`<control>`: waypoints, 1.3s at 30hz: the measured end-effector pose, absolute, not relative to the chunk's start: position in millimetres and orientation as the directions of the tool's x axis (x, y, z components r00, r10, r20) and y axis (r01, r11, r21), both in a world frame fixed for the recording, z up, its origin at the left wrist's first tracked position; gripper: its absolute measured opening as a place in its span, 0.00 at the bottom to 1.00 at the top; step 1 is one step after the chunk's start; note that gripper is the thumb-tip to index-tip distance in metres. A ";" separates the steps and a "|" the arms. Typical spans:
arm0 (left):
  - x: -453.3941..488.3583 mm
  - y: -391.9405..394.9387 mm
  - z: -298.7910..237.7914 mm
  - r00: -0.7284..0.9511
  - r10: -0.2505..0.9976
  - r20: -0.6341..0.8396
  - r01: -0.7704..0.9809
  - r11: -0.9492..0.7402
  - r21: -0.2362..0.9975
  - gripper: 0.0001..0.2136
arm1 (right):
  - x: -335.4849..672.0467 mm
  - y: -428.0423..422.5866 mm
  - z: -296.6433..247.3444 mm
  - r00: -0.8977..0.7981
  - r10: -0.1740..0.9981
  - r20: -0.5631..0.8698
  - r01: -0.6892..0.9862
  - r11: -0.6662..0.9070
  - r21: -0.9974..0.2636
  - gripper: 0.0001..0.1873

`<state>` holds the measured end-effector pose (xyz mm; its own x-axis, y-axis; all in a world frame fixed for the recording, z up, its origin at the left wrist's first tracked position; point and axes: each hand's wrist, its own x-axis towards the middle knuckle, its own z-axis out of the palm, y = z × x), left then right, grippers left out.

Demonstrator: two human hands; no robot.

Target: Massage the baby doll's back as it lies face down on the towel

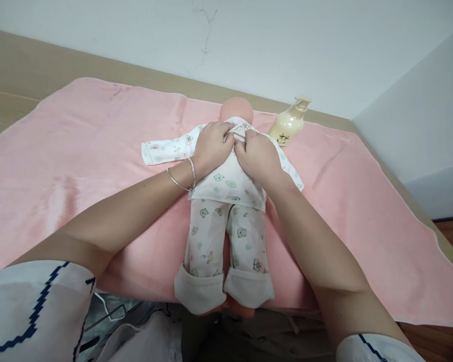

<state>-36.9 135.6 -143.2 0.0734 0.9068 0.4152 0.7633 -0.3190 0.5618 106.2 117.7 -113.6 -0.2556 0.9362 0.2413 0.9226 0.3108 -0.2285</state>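
Observation:
A baby doll [237, 109] lies on a pink cloth, its head toward the wall and its legs toward me. It wears a white printed baby top [226, 182] and matching trousers [208, 236] with turned-up cuffs. My left hand [213, 147] is at the top's upper chest, fingers closed on the fabric near the neckline. Right beside it, my right hand [259, 157] pinches the same fabric, the two thumbs almost meeting. The fingertips are partly hidden. One sleeve of the top stretches out to the left; the other slants down to the right, partly behind my right hand.
A pump bottle [287, 123] of pale yellow liquid stands to the right of the doll's head. The pink cloth [109, 151] covers most of the tan table [7, 55]. A white wall [143, 35] rises behind it. A silver bangle [192, 173] circles my left wrist.

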 end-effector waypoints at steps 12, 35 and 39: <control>-34.5 139.3 -143.6 -0.006 0.933 0.359 0.799 -0.211 0.563 0.18 | 106.2 118.5 -115.3 -0.258 0.934 0.247 0.910 0.321 -0.263 0.25; -34.5 142.7 -151.6 -0.081 0.902 0.424 0.694 -0.255 0.673 0.05 | 117.5 142.2 -138.5 -0.346 0.878 0.332 0.805 0.460 -0.376 0.25; -34.8 144.2 -153.1 -0.096 0.902 0.420 0.682 -0.248 0.688 0.04 | 117.5 142.6 -139.2 -0.346 0.878 0.331 0.809 0.458 -0.368 0.24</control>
<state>-34.8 144.2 -153.1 -0.0957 0.9023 0.4203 0.6822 -0.2480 0.6878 117.5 142.6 -139.2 -0.3458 0.8780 0.3309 0.8094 0.4575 -0.3682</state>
